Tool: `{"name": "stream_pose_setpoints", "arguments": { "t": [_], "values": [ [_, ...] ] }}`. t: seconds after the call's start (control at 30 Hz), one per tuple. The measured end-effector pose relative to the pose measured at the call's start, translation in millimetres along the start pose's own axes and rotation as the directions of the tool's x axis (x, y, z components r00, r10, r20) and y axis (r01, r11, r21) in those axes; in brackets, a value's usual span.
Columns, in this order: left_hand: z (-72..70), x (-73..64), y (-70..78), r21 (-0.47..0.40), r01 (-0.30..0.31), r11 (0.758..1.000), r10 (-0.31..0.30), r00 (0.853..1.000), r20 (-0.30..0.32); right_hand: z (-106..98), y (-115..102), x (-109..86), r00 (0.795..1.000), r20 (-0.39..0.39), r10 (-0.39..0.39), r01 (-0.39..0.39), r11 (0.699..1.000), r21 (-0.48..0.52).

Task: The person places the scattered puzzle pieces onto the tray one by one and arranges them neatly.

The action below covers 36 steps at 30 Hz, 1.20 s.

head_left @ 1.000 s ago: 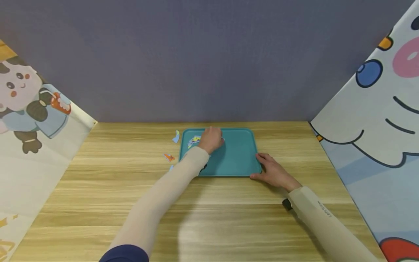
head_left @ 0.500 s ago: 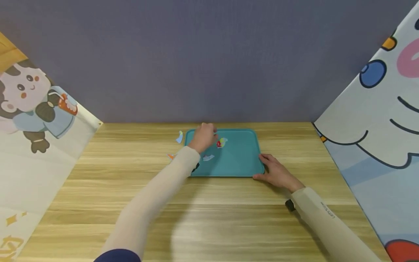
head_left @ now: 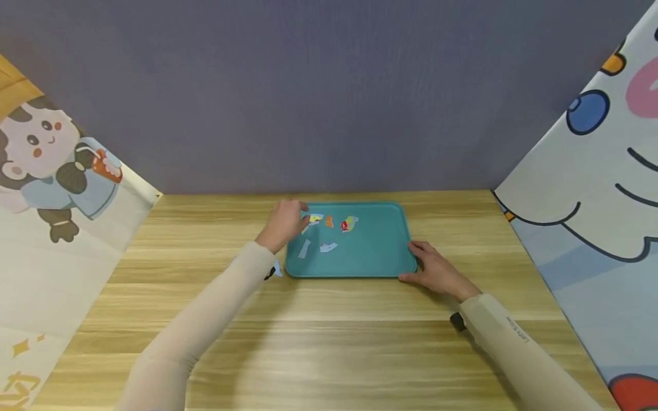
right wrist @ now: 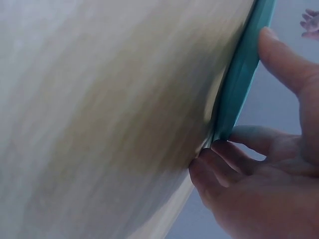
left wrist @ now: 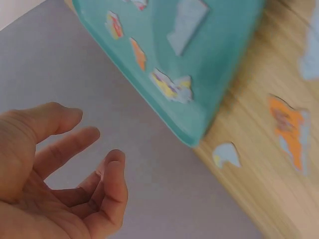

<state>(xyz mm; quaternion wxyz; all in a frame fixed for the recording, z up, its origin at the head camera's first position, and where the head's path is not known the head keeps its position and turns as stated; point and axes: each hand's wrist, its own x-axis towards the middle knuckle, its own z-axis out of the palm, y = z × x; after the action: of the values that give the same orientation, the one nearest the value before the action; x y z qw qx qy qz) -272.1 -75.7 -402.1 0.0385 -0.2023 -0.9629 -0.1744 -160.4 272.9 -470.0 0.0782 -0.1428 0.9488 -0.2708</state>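
My left hand (head_left: 284, 224) is over the left edge of a teal tray (head_left: 375, 251), fingers loosely bent and nothing between them in the left wrist view. Several irregular printed picture pieces lie in the tray: a red-and-yellow one (head_left: 348, 224), an orange one (head_left: 329, 221), a yellow-and-white one (left wrist: 172, 87) nearest that hand, and pale ones (head_left: 328, 248). My right hand (head_left: 436, 269) holds the tray's near right corner, thumb and fingers on either side of it. The right wrist view shows the fingertips against the teal rim (right wrist: 239, 84).
Outside the tray, to its left, an orange piece (left wrist: 289, 129), a small pale-blue piece (left wrist: 227, 154) and a larger pale piece (left wrist: 311, 55) lie on the wooden table (head_left: 360, 342). A grey panel (head_left: 329, 103) stands behind; cartoon-printed panels flank both sides.
My left hand has moved left, from over the tray's inside to its left edge, uncovering pieces in the tray. My right hand keeps its place at the corner.
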Motion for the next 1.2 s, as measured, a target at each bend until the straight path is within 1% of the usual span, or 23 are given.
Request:
{"name": "stream_pose_setpoints", "arguments": {
  "t": [0.17, 0.33, 0.57, 0.77, 0.9, 1.07, 1.2],
  "values": [
    [-4.1, -9.4, -9.4, 0.018, 0.021, 1.0, -0.021, 1.0, -0.001, -0.2, 0.6, 1.2, 1.0, 0.009, 0.001, -0.001, 1.0, -0.003],
    [-6.9, -13.0, -13.6, 0.048, 0.006, 0.999, -0.005, 1.0, -0.021, -1.9, 0.3, 1.5, 1.0, 0.005, 0.001, -0.001, 1.0, -0.002],
    [-8.0, -22.3, -24.6, 0.008, -0.004, 1.0, 0.004, 0.999, -0.046, -2.8, -0.3, 0.8, 1.0, 0.008, 0.01, -0.01, 1.0, -0.004],
    [-11.4, -36.2, -33.1, -0.008, 0.007, 1.0, -0.007, 0.999, -0.048, -2.4, -1.6, 1.1, 1.0, 0.017, 0.006, -0.006, 1.0, -0.008],
    [-10.8, -45.0, -39.1, -0.021, -0.017, 1.0, 0.016, 0.999, -0.044, -2.1, -1.3, 0.9, 1.0, 0.011, 0.005, -0.005, 1.0, -0.009],
    [-6.6, -56.6, -46.9, -0.076, -0.03, 0.997, 0.029, 0.999, -0.015, -0.8, -0.9, 0.6, 1.0, -0.002, 0.0, 0.0, 1.0, -0.006],
    [-2.3, -66.8, -53.6, -0.102, -0.061, 0.993, 0.061, 0.998, -0.01, 0.0, -0.5, 0.1, 1.0, -0.008, -0.001, 0.001, 1.0, -0.006]
  ]
}}
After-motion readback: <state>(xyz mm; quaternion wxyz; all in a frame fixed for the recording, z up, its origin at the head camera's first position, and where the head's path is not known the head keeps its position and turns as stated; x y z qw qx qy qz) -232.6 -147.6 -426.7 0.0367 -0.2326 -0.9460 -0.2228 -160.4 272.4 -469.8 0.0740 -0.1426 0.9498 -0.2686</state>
